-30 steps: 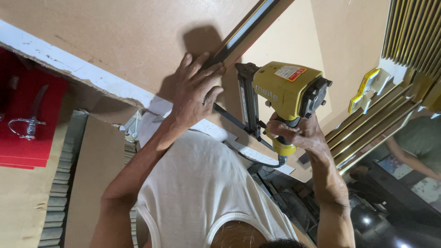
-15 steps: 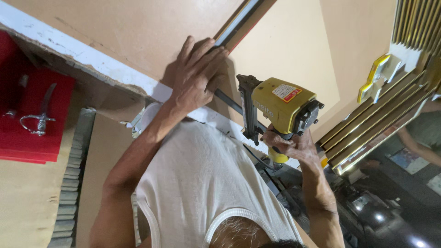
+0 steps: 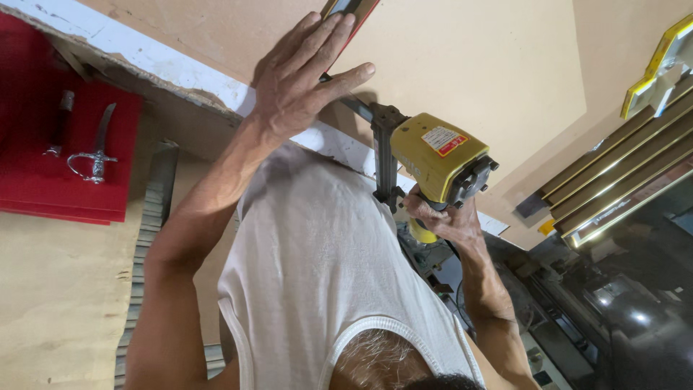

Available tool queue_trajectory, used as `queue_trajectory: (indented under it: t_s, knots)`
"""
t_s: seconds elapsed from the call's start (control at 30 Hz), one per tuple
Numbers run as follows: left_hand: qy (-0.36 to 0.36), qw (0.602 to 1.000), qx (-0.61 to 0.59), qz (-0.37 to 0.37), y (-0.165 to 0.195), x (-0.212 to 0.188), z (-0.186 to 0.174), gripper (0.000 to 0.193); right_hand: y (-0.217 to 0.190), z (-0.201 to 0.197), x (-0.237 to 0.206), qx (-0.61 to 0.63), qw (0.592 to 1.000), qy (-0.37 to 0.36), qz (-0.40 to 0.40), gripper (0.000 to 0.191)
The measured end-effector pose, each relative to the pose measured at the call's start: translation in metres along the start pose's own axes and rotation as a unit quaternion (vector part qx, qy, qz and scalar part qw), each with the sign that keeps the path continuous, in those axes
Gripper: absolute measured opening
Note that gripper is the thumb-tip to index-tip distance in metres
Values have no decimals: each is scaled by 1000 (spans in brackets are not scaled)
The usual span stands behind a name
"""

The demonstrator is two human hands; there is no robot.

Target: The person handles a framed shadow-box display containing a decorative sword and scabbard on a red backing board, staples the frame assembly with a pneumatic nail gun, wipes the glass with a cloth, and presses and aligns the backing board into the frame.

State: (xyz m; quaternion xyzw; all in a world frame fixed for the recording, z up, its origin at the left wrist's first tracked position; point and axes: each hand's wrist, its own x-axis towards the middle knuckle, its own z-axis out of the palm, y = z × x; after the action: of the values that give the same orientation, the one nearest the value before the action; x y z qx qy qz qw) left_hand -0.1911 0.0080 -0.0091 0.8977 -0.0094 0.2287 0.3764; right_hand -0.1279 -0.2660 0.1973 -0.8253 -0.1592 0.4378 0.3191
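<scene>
1. Head view: we are pressing our left hand (image 3: 299, 79) flat, fingers spread and clasping nothing, on a dark framing strip (image 3: 345, 9) lying against the tan board (image 3: 462, 65).
2. Our right hand (image 3: 442, 217) is clenching the handle of the yellow pneumatic nailer (image 3: 433, 155); its black magazine (image 3: 382, 155) is standing just beside the left hand, nose toward the strip.
3. We are judging the nailer heavy, rigid and top-weighted, best taken low on the handle where we are already holding it.
4. The strip is looking stiff but slim and liable to slide, so we are reckoning a flat palm close to the nose suits it.
5. Elsewhere, 1 red panel (image 3: 43, 159) is carrying a small curved dagger (image 3: 94, 148) and its sheath (image 3: 59, 123); gold-edged mouldings (image 3: 621, 180) are stacking up at right.
</scene>
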Motion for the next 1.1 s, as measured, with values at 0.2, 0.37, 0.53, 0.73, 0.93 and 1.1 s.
queue_trajectory:
  t_s: [0.2, 0.37, 0.53, 0.73, 0.93, 1.1]
  knots:
    - [10, 1000, 19, 1, -3, -4, 11, 45, -3, 6, 0, 0, 999, 17, 41, 14]
    - [22, 1000, 7, 12, -4, -6, 11, 44, -2, 8, -5, -3, 998, 20, 54, 12]
    - [23, 996, 80, 33, -5, -6, 5, 49, 17, 2, -28, 8, 999, 33, 36, 20]
    - [-26, 992, 84, 91, 24, -9, 28, 60, 66, -11, -83, 69, 987, 100, 105, 28]
    - [-131, 973, 80, 172, 103, -13, 99, 47, 114, -10, -127, 225, 952, 146, 145, 41]
    - [-118, 966, 118, 198, 126, -15, 123, 48, 131, -7, -141, 250, 938, 162, 176, 47]
